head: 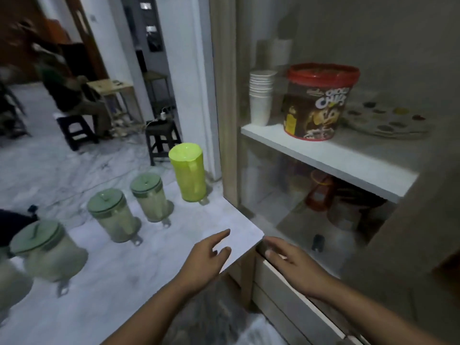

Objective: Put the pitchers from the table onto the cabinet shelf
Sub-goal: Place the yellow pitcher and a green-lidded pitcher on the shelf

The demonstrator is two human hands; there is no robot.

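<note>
A bright yellow-green pitcher stands at the far end of the white marbled table, close to the cabinet post. A row of clear pitchers with green lids runs toward me: one, a second, a third, and part of another at the left edge. My left hand hovers open over the table's right corner, fingers apart, holding nothing. My right hand is open in front of the cabinet's lower front. The white cabinet shelf lies above and to the right.
On the shelf stand a stack of white cups, a red-lidded cereal tub and a patterned plate. Behind glass below sit an orange container and other items. A person sits in the room beyond, near dark stools.
</note>
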